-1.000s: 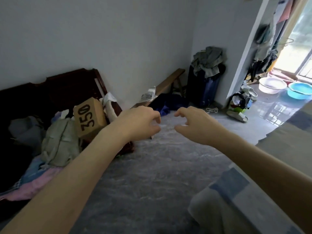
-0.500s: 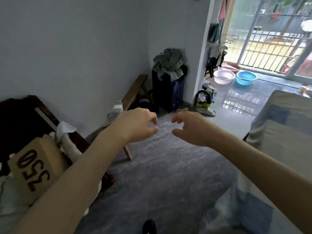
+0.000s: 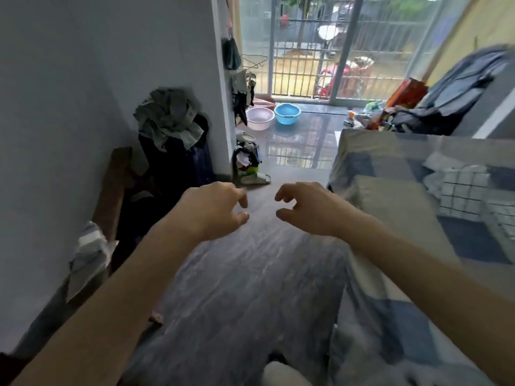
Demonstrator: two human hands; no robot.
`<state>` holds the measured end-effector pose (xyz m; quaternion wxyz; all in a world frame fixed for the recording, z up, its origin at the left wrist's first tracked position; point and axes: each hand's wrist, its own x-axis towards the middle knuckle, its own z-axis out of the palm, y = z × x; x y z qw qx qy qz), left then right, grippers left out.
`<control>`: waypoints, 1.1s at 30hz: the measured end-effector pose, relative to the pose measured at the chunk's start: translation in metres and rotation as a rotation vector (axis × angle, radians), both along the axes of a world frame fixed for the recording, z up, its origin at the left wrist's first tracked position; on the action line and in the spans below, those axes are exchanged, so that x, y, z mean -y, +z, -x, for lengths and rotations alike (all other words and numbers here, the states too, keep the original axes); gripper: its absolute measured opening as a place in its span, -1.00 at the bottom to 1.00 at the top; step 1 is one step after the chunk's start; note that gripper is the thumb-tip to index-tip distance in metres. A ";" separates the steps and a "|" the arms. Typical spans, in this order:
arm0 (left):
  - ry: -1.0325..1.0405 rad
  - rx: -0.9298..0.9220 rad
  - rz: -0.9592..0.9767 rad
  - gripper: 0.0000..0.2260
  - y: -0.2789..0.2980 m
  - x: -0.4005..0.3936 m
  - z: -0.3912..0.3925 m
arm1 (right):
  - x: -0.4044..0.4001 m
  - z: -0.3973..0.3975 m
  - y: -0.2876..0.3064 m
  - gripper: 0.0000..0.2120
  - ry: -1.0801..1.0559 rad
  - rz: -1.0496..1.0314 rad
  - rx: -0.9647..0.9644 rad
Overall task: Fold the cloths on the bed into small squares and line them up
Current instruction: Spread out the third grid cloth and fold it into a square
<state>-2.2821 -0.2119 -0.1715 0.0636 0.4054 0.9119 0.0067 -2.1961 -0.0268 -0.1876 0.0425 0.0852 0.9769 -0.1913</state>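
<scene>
The left hand (image 3: 211, 210) hangs over the floor (image 3: 250, 274), fingers loosely curled, holding nothing. Just beside it the right hand (image 3: 309, 208) does likewise. Right of that hand, the checked cloths (image 3: 459, 190) lie on the bed (image 3: 390, 196).

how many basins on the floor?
2: a pink basin and a blue basin, side by side by the sliding door. More may be hidden behind the hanging clothes.
</scene>
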 end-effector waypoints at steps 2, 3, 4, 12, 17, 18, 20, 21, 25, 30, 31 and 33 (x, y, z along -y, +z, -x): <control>-0.107 -0.016 -0.009 -0.73 0.001 -0.034 0.016 | -0.024 0.001 0.003 -0.64 -0.115 0.015 -0.023; -0.166 -0.023 -0.009 -0.73 0.001 -0.052 0.022 | -0.036 0.002 0.005 -0.65 -0.175 0.022 -0.045; -0.227 -0.030 -0.006 -0.72 0.000 -0.069 0.028 | -0.047 0.002 0.007 -0.66 -0.231 0.027 -0.067; -0.579 -0.023 0.041 -0.74 -0.003 -0.197 0.090 | -0.139 0.017 0.010 -0.65 -0.584 0.108 -0.142; -0.740 -0.078 0.080 -0.77 0.007 -0.267 0.140 | -0.188 0.035 0.008 -0.66 -0.766 0.127 -0.185; -0.763 -0.086 0.062 -0.79 0.007 -0.281 0.149 | -0.195 0.039 0.007 -0.66 -0.792 0.137 -0.183; -0.814 -0.088 0.035 -0.79 0.005 -0.306 0.161 | -0.208 0.043 0.004 -0.66 -0.848 0.175 -0.185; -0.838 -0.079 0.038 -0.78 0.003 -0.317 0.164 | -0.213 0.044 0.003 -0.67 -0.880 0.198 -0.186; -0.948 -0.033 0.048 -0.77 -0.004 -0.358 0.171 | -0.236 0.040 -0.002 -0.69 -1.019 0.224 -0.193; -1.103 0.000 0.080 -0.77 -0.013 -0.416 0.189 | -0.265 0.058 -0.012 -0.70 -1.156 0.211 -0.210; -1.129 0.010 0.090 -0.77 -0.016 -0.426 0.196 | -0.271 0.065 -0.014 -0.71 -1.184 0.213 -0.212; -1.152 0.026 0.128 -0.77 -0.025 -0.450 0.219 | -0.285 0.083 -0.017 -0.73 -1.234 0.211 -0.223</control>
